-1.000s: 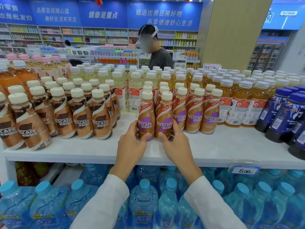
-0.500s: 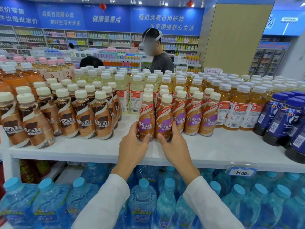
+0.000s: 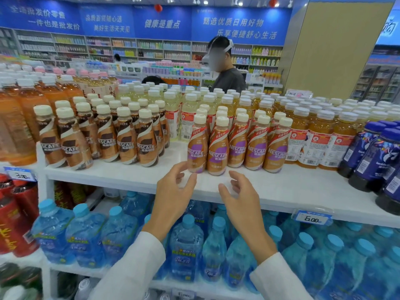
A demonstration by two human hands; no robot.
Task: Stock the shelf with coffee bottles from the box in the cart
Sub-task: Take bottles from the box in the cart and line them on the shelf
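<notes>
White shelf [image 3: 292, 187] lip; coffee bottles [image 3: 217, 148] behind; left hand [image 3: 175, 191], right hand [image 3: 240, 197] loose

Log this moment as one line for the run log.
left hand: open, holds nothing | right hand: open, holds nothing | purple-label coffee bottles: upright on shelf

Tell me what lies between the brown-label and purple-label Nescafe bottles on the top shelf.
Head view: a bare strip of white shelf lies between them at the front; pale yellow bottles stand behind that gap.
</notes>
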